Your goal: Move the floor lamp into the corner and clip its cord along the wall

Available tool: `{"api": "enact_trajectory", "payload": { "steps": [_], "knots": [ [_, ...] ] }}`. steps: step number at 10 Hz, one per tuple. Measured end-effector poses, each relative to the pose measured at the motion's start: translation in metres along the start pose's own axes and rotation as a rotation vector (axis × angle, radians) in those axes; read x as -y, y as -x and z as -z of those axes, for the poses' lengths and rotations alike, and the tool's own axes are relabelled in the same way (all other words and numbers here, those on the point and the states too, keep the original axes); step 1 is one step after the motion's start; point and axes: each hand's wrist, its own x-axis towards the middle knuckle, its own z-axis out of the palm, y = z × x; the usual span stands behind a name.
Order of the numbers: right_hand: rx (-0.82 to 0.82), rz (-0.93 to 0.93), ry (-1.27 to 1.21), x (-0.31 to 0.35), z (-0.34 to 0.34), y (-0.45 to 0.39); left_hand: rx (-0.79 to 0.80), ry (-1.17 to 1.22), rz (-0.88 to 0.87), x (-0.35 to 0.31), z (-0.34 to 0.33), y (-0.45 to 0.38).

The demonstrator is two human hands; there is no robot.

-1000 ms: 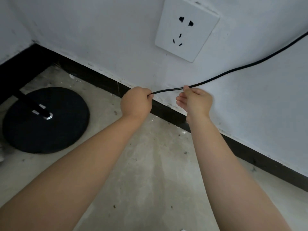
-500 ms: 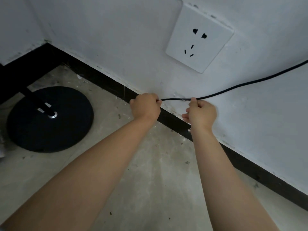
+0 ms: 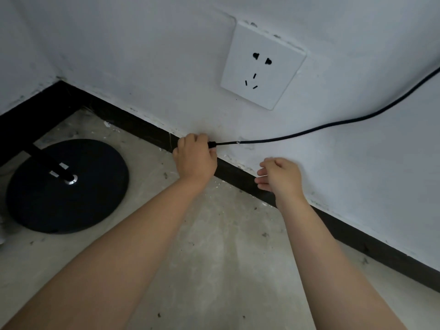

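Note:
The floor lamp's round black base [image 3: 69, 186] sits on the floor in the corner, its dark pole [image 3: 45, 159] rising toward the upper left. A black cord [image 3: 309, 132] runs along the white wall from the upper right down to my left hand [image 3: 196, 158], which is closed on the cord's end. A small clear clip [image 3: 240, 141] holds the cord against the wall just right of that hand. My right hand [image 3: 279, 175] hovers below the cord near the skirting, fingers loosely curled, holding nothing.
A white wall socket [image 3: 263, 65] is mounted above the cord. A black skirting board [image 3: 357, 244] runs along the base of both walls. The floor [image 3: 226, 246] is pale stained concrete.
My right hand has let go of the cord and dropped away from the wall. The cord now stays on the wall in the clip. My left hand keeps its grip.

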Motion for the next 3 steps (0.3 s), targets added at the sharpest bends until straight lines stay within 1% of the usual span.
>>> {"api": "enact_trajectory", "payload": {
  "steps": [1,2,3],
  "knots": [
    [0.080,-0.029,0.072,-0.001,0.005,0.004,0.046,0.030,-0.030,0.005,0.003,0.009],
    [0.190,-0.039,0.122,0.004,0.009,0.006,0.038,0.044,-0.090,0.008,0.013,0.014],
    [0.360,-0.029,0.262,0.019,0.021,0.019,-0.057,0.087,-0.179,0.000,0.029,0.015]
  ]
}}
